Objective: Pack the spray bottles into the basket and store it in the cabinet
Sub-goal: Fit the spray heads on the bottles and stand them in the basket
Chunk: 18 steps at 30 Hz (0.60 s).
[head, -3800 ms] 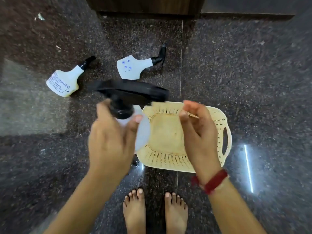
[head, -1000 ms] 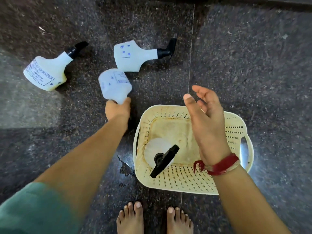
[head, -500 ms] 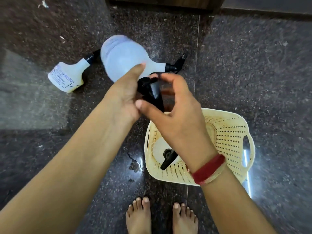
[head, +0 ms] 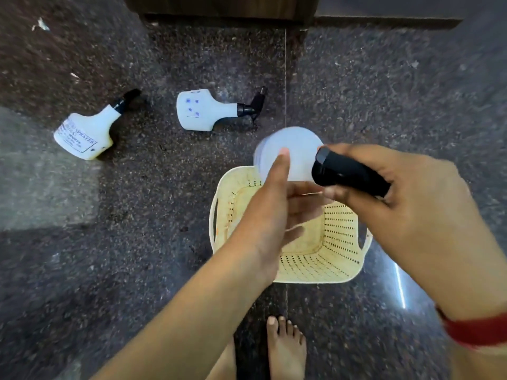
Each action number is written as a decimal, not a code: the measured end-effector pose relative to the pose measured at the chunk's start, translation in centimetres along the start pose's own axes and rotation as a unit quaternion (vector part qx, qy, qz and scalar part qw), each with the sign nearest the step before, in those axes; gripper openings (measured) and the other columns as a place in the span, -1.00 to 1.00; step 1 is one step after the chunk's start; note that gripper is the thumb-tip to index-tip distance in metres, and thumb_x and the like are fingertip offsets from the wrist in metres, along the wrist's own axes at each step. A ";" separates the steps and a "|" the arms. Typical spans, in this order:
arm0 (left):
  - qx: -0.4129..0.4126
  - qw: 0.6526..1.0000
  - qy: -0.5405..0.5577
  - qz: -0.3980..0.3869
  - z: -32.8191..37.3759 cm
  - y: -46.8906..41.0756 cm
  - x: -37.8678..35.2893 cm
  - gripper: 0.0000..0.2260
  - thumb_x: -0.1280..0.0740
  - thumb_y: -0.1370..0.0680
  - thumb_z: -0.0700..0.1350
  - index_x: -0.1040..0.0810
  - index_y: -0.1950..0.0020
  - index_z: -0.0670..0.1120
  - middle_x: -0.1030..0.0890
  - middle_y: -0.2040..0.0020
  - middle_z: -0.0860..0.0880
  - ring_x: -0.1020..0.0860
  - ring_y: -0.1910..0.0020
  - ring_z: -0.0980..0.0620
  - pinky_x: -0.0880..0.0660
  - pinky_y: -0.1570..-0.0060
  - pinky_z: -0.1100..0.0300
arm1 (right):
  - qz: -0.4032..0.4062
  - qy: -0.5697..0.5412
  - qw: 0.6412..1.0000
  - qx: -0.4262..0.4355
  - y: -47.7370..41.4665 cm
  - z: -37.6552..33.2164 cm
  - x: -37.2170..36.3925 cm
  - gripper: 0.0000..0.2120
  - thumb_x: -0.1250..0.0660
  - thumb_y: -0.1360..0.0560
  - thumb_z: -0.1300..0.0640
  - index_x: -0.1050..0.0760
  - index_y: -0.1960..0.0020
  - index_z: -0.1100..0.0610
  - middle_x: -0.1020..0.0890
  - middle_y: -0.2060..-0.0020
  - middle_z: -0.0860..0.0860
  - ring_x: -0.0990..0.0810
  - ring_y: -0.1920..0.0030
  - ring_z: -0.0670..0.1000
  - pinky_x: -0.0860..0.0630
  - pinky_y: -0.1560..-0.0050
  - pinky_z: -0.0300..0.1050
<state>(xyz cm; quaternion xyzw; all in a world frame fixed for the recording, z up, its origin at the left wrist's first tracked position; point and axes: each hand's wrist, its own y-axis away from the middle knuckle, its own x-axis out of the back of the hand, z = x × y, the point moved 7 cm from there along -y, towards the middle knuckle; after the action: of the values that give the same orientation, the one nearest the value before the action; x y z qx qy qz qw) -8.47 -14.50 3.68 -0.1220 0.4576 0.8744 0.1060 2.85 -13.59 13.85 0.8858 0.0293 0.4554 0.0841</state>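
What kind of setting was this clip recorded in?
Probably a home interior, worked at floor level. A polished dark granite floor with a tile seam, the base of a wooden cabinet at the top, and the person's bare foot beside a plastic basket suggest it.

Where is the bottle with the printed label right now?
The labelled bottle lies on its side on the dark floor, far left in the head view, left of the bottle with blue dots and well away from the basket.
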 end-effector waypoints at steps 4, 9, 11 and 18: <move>-0.218 0.850 -0.407 0.252 -0.1 3.1 5.9 -0.66 -0.20 -0.49 0.24 -0.51 -0.05 0.01 -0.62 0.03 0.08 -0.57 0.05 0.02 -0.50 0.01 -0.06 | -0.118 0.112 0.987 -0.001 -1.0 2.1 -2.1 -0.66 -0.46 -0.35 0.02 -0.55 -0.09 -0.24 -0.70 0.08 -0.10 -0.63 0.05 0.08 -0.51 0.09 -0.02; -0.147 0.706 -0.662 0.205 -4.9 1.4 8.3 -0.41 -0.25 -0.41 0.33 -0.41 -0.29 -0.02 -0.63 -0.01 -0.01 -0.58 0.02 -0.05 -0.43 -0.11 0.02 | -0.212 0.199 0.957 0.021 -3.6 4.1 -8.4 -0.71 -0.39 -0.42 0.04 -0.54 -0.10 -0.22 -0.66 0.02 -0.11 -0.58 -0.01 0.03 -0.33 0.17 -0.14; -0.134 0.706 -0.672 0.178 -6.3 0.9 7.9 -0.51 -0.27 -0.46 0.25 -0.38 -0.29 0.02 -0.61 0.00 0.01 -0.59 0.08 -0.05 -0.45 0.12 0.09 | -0.233 0.200 0.951 0.039 -4.4 4.3 -11.0 -0.73 -0.37 -0.44 0.05 -0.54 -0.09 -0.22 -0.65 0.03 -0.12 -0.58 0.00 0.03 -0.37 0.17 -0.14; -0.164 0.748 -0.616 0.183 -6.3 0.5 7.8 -0.81 -0.26 -0.54 -0.01 -0.49 -0.11 -0.04 -0.52 0.09 -0.01 -0.55 0.29 -0.11 -0.49 0.35 0.04 | -0.236 0.180 0.954 0.043 -6.0 4.5 -15.1 -0.77 -0.32 -0.47 0.09 -0.56 -0.06 -0.17 -0.63 0.04 -0.07 -0.57 0.01 0.04 -0.44 0.15 -0.11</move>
<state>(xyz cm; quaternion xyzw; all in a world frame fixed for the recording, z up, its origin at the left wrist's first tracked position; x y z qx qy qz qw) -15.29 -19.37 -1.86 0.5140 0.1561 0.8238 0.1814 -2.13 -10.16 -1.86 0.7600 0.2718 0.5725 0.1440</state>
